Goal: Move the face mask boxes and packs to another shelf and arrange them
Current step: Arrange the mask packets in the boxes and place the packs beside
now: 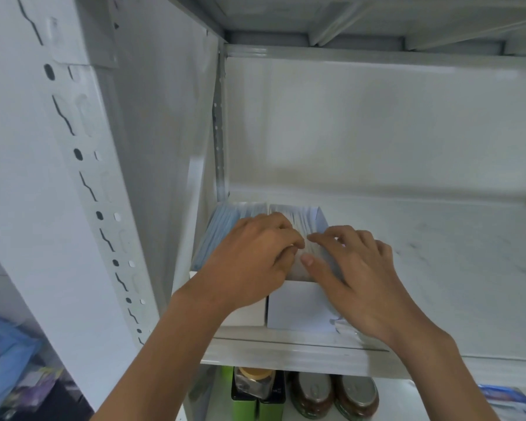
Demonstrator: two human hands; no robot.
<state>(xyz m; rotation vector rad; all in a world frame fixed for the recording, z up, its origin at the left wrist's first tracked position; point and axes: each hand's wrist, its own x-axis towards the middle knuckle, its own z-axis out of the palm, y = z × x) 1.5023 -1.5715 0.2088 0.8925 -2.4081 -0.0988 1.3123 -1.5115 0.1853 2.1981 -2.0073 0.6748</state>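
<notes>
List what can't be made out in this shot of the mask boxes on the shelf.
- Head view: right box's contents, covered by both hands; the left hand and right hand.
- Left box: front face behind the left wrist.
- Box print: blurred, unreadable.
- Jars below: cut off by the frame edge.

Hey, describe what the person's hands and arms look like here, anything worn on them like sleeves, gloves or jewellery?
Both arms are bare as far as the picture shows, with no sleeve in view. The left hand and right hand wear no gloves, and no rings, watch or bracelet show on the fingers or wrists. The nails look short and unpainted, though the picture is a little blurred.
</notes>
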